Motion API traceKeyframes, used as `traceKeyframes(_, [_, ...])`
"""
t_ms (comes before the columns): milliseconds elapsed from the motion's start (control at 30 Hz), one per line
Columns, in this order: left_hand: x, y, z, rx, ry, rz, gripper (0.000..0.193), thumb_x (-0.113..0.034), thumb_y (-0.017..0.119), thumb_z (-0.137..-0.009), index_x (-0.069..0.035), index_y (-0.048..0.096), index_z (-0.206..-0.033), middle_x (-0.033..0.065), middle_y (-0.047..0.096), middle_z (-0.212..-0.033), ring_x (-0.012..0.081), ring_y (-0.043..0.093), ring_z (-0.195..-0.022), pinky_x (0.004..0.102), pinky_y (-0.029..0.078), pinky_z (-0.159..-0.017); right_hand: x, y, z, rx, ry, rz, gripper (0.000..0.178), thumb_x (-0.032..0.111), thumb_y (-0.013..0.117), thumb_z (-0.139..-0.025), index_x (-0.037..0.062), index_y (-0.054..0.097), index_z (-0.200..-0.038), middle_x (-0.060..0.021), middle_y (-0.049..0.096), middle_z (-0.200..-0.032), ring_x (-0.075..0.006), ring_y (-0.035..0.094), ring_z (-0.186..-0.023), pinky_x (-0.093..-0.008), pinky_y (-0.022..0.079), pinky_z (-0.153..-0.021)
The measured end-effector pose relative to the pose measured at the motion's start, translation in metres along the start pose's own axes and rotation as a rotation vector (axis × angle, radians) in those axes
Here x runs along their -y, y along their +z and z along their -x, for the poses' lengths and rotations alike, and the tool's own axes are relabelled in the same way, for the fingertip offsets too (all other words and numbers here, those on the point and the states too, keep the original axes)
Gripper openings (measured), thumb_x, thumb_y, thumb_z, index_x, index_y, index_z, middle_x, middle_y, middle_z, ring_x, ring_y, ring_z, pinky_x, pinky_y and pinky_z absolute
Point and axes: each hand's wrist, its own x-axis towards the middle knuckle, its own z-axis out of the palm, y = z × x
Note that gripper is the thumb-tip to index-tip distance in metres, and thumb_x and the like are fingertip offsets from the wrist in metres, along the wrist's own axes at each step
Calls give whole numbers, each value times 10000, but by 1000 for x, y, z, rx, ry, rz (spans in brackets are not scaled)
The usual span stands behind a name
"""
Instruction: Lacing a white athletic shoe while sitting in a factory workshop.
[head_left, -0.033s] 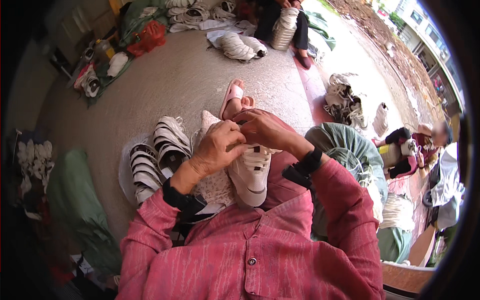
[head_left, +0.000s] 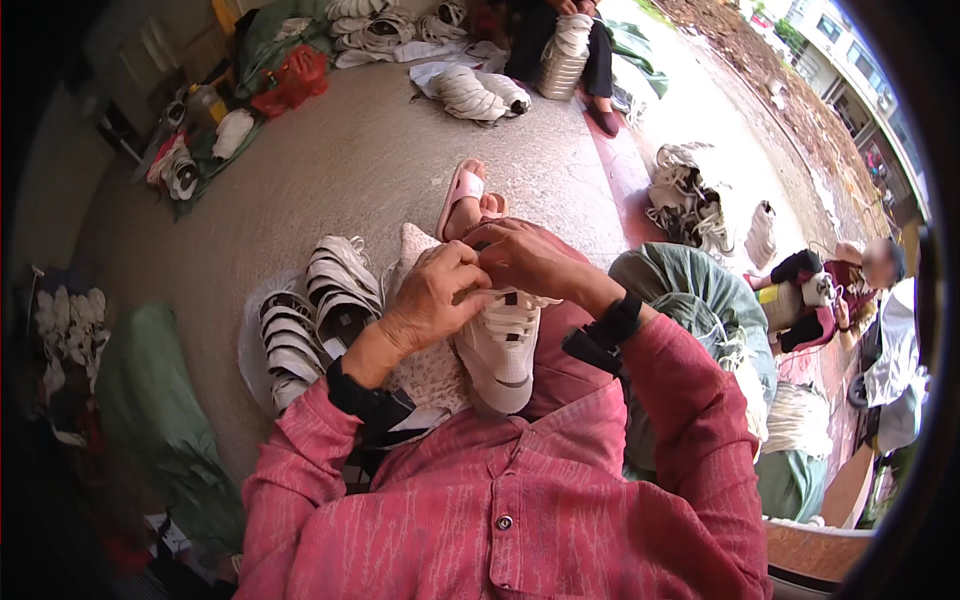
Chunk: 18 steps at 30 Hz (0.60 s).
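A white lace-up sneaker (head_left: 503, 365) lies across my lap, its grey-tipped toe toward my body. Over its ankle end my two hands meet. My left hand (head_left: 437, 298) is closed, thumb and fingers pinched together above the laces; whatever is between them is hidden. My right hand (head_left: 525, 262) curls over the dark opening of the shoe, gripping it, and a short white lace end shows below that hand. Beneath the shoe, a pale flower-patterned cloth (head_left: 425, 370) covers part of my leg.
Nested white shoes (head_left: 340, 285) stand in rows at my left, beside a green sack (head_left: 155, 400). Another green sack (head_left: 690, 300) bulges at my right. Shoe piles (head_left: 470, 95) lie farther off. One person (head_left: 580, 60) sits ahead, another (head_left: 830, 295) at right, both handling shoes.
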Motion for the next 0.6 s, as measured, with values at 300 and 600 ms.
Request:
traceKeyframes(300, [29, 2, -9, 234, -230, 219, 187, -188, 634, -893, -17, 632, -818, 56, 519, -902, 184, 542, -861, 296, 440, -790, -1, -17, 4, -46, 12, 164, 102, 153, 687, -781, 118, 710, -875, -69, 589, -1209, -272, 508, -1172, -442, 354, -1019])
traceKeyframes(600, [28, -18, -12, 468, -397, 551, 161, -163, 638, -910, -22, 653, -834, 6, 507, -977, 111, 488, -942, 240, 394, -845, -64, -78, 89, -232, 570, 351, 93, 155, 705, -785, 75, 701, -833, -90, 604, -1226, -278, 527, -1155, -395, 347, -1016])
